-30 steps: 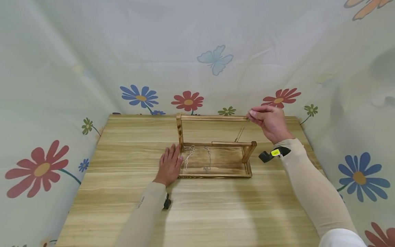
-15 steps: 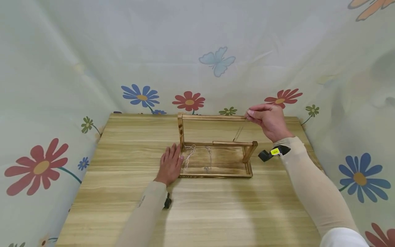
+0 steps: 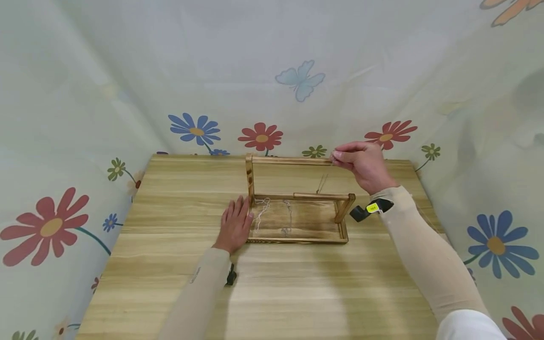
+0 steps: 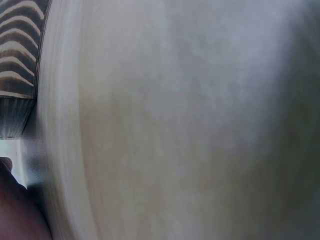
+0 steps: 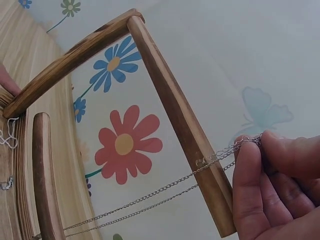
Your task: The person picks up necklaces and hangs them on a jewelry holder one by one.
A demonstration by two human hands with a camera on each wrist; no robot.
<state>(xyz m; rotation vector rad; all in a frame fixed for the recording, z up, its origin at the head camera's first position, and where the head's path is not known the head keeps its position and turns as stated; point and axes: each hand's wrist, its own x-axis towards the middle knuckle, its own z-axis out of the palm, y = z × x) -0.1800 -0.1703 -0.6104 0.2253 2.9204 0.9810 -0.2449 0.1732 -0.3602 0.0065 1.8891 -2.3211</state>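
Note:
My right hand (image 3: 366,164) is at the right end of the upper bar of a wooden jewelry stand (image 3: 250,182). Between thumb and index finger it pinches a fine silver necklace chain (image 5: 222,154). Two strands of that chain slope down past the upper bar (image 5: 175,110) toward the lower bar (image 5: 46,180); whether they touch the upper bar I cannot tell. My left hand (image 3: 233,225) lies with fingers extended on the table at the stand's left side, against its base. Only a bit of skin of that hand shows in the left wrist view.
In the stand's shallow tray (image 3: 312,217) lie a pale, tangled chain (image 3: 262,208) and a thin chain with a small pendant (image 3: 286,230). The wood-grain table (image 3: 289,288) ends at a flowered cloth backdrop (image 3: 229,85) behind and on both sides.
My right hand has shifted slightly left along the upper bar, and the hanging chain strands have moved left with it. The left hand stays in place beside the stand.

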